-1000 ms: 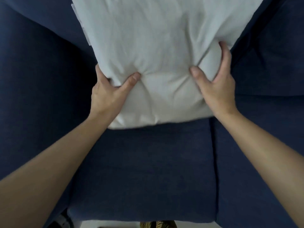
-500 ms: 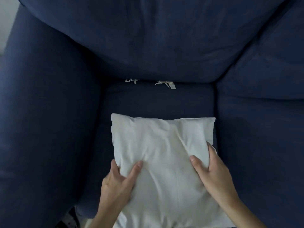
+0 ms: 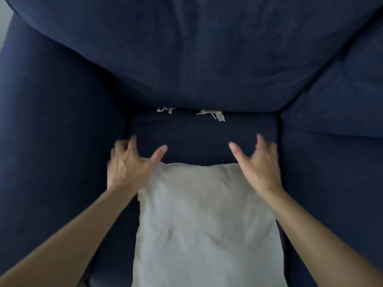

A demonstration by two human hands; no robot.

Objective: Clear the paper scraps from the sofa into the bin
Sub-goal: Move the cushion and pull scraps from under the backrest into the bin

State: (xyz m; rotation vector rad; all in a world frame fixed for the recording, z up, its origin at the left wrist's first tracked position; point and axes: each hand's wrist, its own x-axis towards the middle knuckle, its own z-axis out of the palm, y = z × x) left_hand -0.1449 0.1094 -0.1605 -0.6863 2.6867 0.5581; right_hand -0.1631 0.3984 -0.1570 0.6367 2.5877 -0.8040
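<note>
Two small clumps of white paper scraps lie in the crease where the dark blue sofa seat [image 3: 203, 139] meets the backrest: one on the left [image 3: 165, 110], a larger one on the right [image 3: 213, 114]. A white pillow [image 3: 207, 224] lies flat on the front of the seat. My left hand [image 3: 129, 164] hovers over the pillow's far left corner, fingers spread, holding nothing. My right hand [image 3: 258, 162] hovers over the far right corner, likewise open and empty. Both hands are blurred and short of the scraps. No bin is in view.
The sofa's padded left armrest [image 3: 51, 141] bounds the seat on the left. The bulging backrest cushion [image 3: 196, 59] overhangs the crease. A second seat cushion [image 3: 331, 183] and back cushion [image 3: 342, 96] continue to the right.
The pillow was pulled down off the backrest and laid on the seat, uncovering the scraps. Both hands have since let go of it and moved forward toward the crease.
</note>
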